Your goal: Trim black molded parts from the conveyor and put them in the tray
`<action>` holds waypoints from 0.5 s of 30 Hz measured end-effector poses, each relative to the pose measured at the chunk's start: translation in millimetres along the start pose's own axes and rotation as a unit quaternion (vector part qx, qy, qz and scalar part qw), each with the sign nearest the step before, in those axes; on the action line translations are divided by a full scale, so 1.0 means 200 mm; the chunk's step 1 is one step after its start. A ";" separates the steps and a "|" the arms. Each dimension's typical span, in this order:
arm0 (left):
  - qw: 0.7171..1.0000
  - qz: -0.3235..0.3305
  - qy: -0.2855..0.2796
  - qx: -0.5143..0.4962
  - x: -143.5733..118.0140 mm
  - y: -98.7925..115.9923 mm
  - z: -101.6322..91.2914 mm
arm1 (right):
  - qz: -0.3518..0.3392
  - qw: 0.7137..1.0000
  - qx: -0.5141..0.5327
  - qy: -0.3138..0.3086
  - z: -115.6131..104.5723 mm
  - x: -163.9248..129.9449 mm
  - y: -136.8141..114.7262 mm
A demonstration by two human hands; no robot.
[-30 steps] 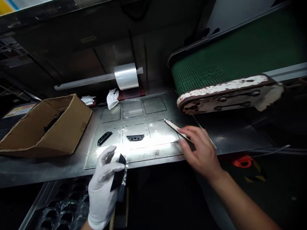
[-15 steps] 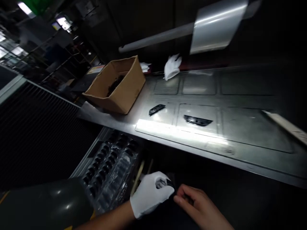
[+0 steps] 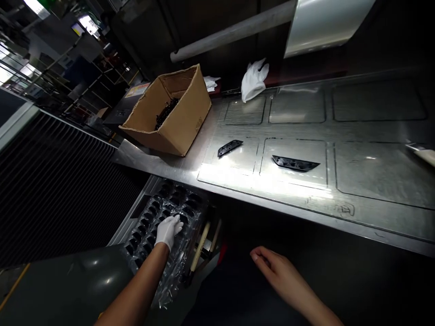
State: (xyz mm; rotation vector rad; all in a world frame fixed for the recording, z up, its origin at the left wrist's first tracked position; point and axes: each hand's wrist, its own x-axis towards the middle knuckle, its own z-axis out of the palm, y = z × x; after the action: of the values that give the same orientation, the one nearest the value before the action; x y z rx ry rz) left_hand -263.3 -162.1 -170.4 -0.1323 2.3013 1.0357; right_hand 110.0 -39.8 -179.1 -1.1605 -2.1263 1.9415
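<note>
My left hand (image 3: 168, 230) wears a white glove and rests on a clear plastic tray (image 3: 159, 226) of dark moulded pockets, below the bench's front edge. Whether it holds a part there I cannot tell. My bare right hand (image 3: 277, 271) hangs below the bench with fingers loosely curled and nothing in it. On the steel bench (image 3: 340, 199) lie two black plastic parts: a small one (image 3: 230, 147) on the left panel and a longer one (image 3: 295, 163) on the middle panel.
An open cardboard box (image 3: 171, 111) holding dark parts stands at the bench's left end. A spare white glove (image 3: 254, 79) lies at the back, under a roll of clear film (image 3: 326, 20) on a bar. A pale flat tool (image 3: 423, 153) shows at the right edge.
My view swung left and down. My left hand went from the bench edge, holding a black part, down to the pocketed tray. My right hand left the flat tool and dropped below the bench.
</note>
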 end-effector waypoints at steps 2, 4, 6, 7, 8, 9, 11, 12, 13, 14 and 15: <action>0.999 -0.014 -0.016 0.032 0.02 -0.01 0.03 | 0.001 1.000 0.000 0.003 0.00 0.00 -0.01; 0.997 -0.019 -0.032 0.074 0.02 -0.02 0.05 | 0.004 1.000 0.002 0.004 0.00 -0.01 -0.01; 0.991 -0.015 -0.042 0.123 0.02 -0.02 0.06 | 0.004 1.000 0.002 0.002 0.00 -0.01 -0.01; 0.987 -0.010 -0.045 0.151 0.02 -0.01 0.06 | 0.003 1.000 0.002 0.001 0.00 0.00 -0.01; 0.982 -0.005 -0.047 0.180 0.02 -0.01 0.06 | 0.003 1.000 0.000 0.001 -0.01 0.00 -0.01; 0.976 0.001 -0.048 0.211 0.02 -0.01 0.06 | 0.003 1.000 -0.001 0.001 -0.01 0.00 -0.01; 0.961 0.014 -0.044 0.271 0.02 0.01 0.05 | 0.002 1.000 -0.004 0.001 -0.01 0.00 -0.01; 0.953 0.022 -0.039 0.299 0.02 0.01 0.05 | 0.001 1.000 -0.004 0.000 0.00 0.01 0.00; 0.945 0.033 -0.033 0.323 0.01 0.02 0.04 | 0.000 1.000 -0.002 -0.001 0.00 0.01 0.00; 0.938 0.047 -0.027 0.344 0.00 0.04 0.04 | -0.001 1.000 0.001 -0.002 0.00 0.01 0.00; 0.931 0.064 -0.022 0.359 -0.02 0.05 0.03 | -0.003 1.000 0.004 -0.004 0.00 0.01 0.01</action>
State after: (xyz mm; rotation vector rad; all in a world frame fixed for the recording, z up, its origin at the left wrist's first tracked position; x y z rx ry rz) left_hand -259.4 -151.7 -164.8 0.3360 2.5169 0.1917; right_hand 109.0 -38.6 -181.3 -1.1451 -2.1224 1.9522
